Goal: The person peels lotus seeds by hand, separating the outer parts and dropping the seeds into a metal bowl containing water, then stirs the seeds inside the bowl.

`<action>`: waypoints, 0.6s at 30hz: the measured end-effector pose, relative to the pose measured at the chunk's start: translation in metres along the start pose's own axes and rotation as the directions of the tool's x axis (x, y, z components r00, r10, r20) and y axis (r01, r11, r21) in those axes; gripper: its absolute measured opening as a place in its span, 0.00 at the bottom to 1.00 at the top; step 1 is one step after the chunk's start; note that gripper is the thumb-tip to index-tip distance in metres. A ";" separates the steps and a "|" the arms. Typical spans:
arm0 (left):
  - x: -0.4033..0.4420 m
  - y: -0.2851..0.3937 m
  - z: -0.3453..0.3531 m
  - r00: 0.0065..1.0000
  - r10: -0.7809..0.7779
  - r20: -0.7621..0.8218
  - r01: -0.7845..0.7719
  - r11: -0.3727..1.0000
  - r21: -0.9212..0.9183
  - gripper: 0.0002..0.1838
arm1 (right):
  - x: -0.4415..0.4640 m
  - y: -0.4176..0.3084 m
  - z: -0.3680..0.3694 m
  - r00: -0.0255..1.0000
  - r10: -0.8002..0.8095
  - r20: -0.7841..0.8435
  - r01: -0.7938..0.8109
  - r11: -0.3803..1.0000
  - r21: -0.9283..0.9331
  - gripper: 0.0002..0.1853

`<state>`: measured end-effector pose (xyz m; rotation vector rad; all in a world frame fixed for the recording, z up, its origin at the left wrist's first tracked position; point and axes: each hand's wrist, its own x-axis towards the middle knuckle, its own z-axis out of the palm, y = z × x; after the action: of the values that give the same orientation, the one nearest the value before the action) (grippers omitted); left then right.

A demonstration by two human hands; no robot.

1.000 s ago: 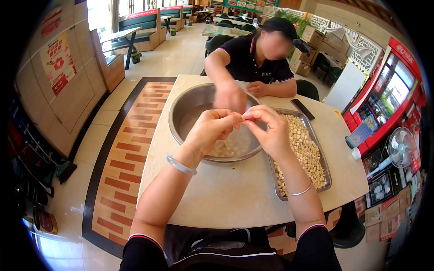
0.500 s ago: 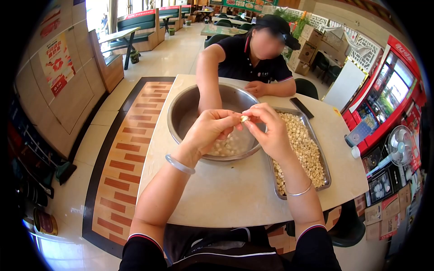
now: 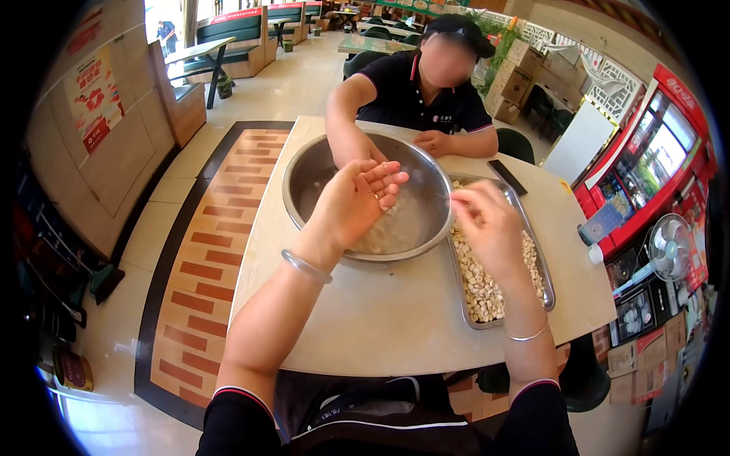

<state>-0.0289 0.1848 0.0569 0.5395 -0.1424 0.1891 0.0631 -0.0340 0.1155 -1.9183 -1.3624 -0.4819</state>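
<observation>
My left hand (image 3: 356, 204) is turned palm up over the near side of a big steel basin (image 3: 445, 228), its fingers loosely curled and apart; I see nothing clearly held in it. Cloudy water and small pale kernels (image 3: 388, 232) lie in the basin. Above the steel tray (image 3: 473, 325) at the right, my right hand (image 3: 487, 224) is pinched closed and a little blurred; what it holds, if anything, is too small to make out. Many pale cream pieces (image 3: 480, 292), like split seeds, fill the tray.
Across the table (image 3: 365, 319) sits a person (image 3: 414, 99) in a black cap, one hand inside the basin and the other resting on the tabletop. A dark phone-like slab (image 3: 507, 177) lies beyond the tray. A fan (image 3: 671, 247) and a red drinks fridge (image 3: 650, 144) stand at the right.
My hands have parted from their joint pinch on a small pale piece. The right moved right and down over the tray; the left opened palm up. The other person's hand rose in the basin.
</observation>
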 end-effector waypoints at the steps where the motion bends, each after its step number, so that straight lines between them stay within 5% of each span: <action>1: -0.003 -0.001 0.007 0.998 0.021 -0.066 -0.022 1.000 -0.011 0.21 | 0.007 -0.020 0.007 0.989 -0.133 0.062 0.129 0.990 0.066 0.10; 3: -0.009 0.000 0.028 0.979 0.074 -0.191 -0.079 0.997 -0.018 0.21 | 0.018 -0.044 0.026 0.937 -0.328 0.118 0.332 0.943 -0.012 0.12; 5: -0.009 0.000 0.021 0.988 0.048 -0.149 -0.056 0.997 -0.047 0.23 | 0.027 -0.036 0.047 0.887 -0.430 0.169 0.453 0.881 -0.138 0.12; 8: -0.006 0.001 0.016 0.978 0.043 -0.206 -0.048 0.999 -0.019 0.23 | 0.029 -0.022 0.061 0.873 -0.479 0.091 0.486 0.869 -0.094 0.10; 12: -0.010 0.002 0.031 0.975 0.059 -0.213 -0.053 0.998 0.033 0.25 | 0.025 -0.003 0.059 0.982 -0.163 0.093 0.125 0.939 0.321 0.06; 15: -0.008 -0.001 0.030 0.983 0.074 -0.166 -0.067 0.997 0.048 0.23 | 0.021 0.017 0.056 0.941 0.165 0.294 -0.329 0.639 0.695 0.06; 18: -0.008 -0.005 0.033 0.993 0.072 -0.097 -0.063 0.994 0.090 0.22 | 0.017 0.028 0.061 0.945 0.163 0.284 -0.322 0.617 0.718 0.06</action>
<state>-0.0381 0.1620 0.0805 0.6104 -0.0549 0.2892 0.0886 0.0170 0.0765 -1.3977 -1.1192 0.3999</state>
